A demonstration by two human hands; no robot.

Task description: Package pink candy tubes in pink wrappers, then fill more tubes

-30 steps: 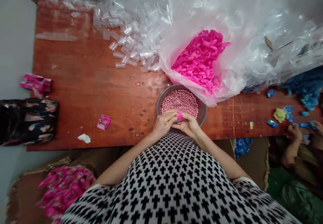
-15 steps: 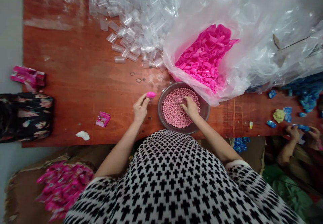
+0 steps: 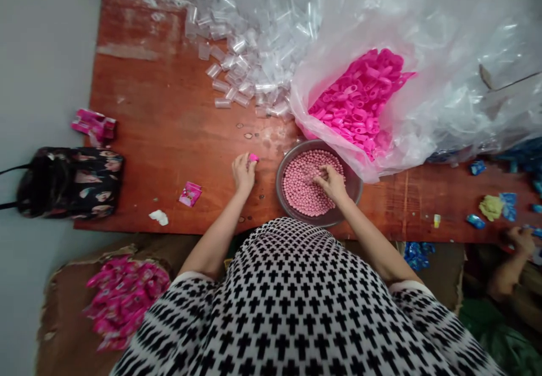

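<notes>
In the head view, the left hand (image 3: 244,174) pinches a bright-pink plastic piece (image 3: 253,157), while the right hand (image 3: 332,186), its grip unclear, dips toward round pink beads (image 3: 301,192) in the dark round bowl (image 3: 353,174) beneath it, where gentleness should limit spills.

One head-worn camera supplies the view. The lens is positioned above the wearer's patterned shirt (image 3: 292,308) and faces forward and steeply downward onto the surface (image 3: 169,139). Mounting distance is short: the shirt fills the lower centre of the frame. Coverage is wide, extending from the grey wall (image 3: 42,71) at left to a co-worker's arm (image 3: 509,270) at right.
</notes>
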